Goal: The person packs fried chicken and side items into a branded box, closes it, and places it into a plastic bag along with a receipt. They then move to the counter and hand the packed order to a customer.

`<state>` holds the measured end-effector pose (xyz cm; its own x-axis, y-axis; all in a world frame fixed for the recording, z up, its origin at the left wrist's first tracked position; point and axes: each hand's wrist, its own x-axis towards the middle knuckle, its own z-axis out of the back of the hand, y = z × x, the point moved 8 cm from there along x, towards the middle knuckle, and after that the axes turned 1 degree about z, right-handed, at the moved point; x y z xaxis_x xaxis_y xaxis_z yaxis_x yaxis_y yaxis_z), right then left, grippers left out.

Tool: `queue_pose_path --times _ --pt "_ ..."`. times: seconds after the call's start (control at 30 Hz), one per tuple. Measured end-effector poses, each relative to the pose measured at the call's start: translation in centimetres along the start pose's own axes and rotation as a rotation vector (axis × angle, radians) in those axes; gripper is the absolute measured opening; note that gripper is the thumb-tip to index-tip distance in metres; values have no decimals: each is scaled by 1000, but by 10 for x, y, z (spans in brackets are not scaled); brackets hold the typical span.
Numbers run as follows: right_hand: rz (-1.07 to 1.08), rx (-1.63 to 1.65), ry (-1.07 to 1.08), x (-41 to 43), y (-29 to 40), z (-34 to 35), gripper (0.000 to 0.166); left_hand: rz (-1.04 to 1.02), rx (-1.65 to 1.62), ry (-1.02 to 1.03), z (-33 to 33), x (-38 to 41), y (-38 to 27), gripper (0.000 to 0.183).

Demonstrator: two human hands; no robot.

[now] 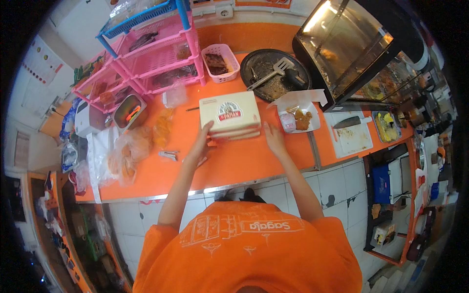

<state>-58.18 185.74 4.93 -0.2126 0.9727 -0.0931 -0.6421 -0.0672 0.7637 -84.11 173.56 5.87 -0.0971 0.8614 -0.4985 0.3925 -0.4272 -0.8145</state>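
A stack of cream cardboard food boxes (230, 111), with a printed logo on the top one, sits on the orange counter before me. My left hand (202, 142) grips the near left corner, its thumb against the side. Just off the stack's right side is my right hand (274, 138), fingers apart and holding nothing. To the right of that hand stands an opened paper meal box (318, 126) with fried food and a wrapped packet inside. A stapler (169, 155) lies left of my left hand. Something pale under my left wrist is mostly hidden.
Behind the boxes are a round dark pan (263, 86) with a spatula (273, 73) and a pink basket (230, 76). A glass warming cabinet (340, 47) rises at right, near a knife (348, 122) on a cutting board (353, 141). Pink racks (157, 60) and plastic bags (126, 154) occupy the left.
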Motion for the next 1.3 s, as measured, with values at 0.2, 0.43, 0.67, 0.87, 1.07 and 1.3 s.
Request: queue_pose_path --times 0.2,0.43,0.67,0.87,1.07,1.3 --pt "177 -670 -260 -11 -21 53 30 -189 212 -294 2 -1 -65 101" --pt "475 -515 -85 -115 -20 20 24 -966 943 -153 -103 -69 -48 90" --pt "494 -38 -338 -164 41 65 50 -933 1062 -159 -108 -71 -9 63" --pt "563 -384 -167 -159 38 78 59 -838 1121 -110 -87 -94 57 30" --pt "348 45 -38 -172 -7 23 67 -63 -318 -106 -58 -31 152 44" --pt "394 168 195 -147 -4 34 62 -58 -92 319 -90 -50 101 52"
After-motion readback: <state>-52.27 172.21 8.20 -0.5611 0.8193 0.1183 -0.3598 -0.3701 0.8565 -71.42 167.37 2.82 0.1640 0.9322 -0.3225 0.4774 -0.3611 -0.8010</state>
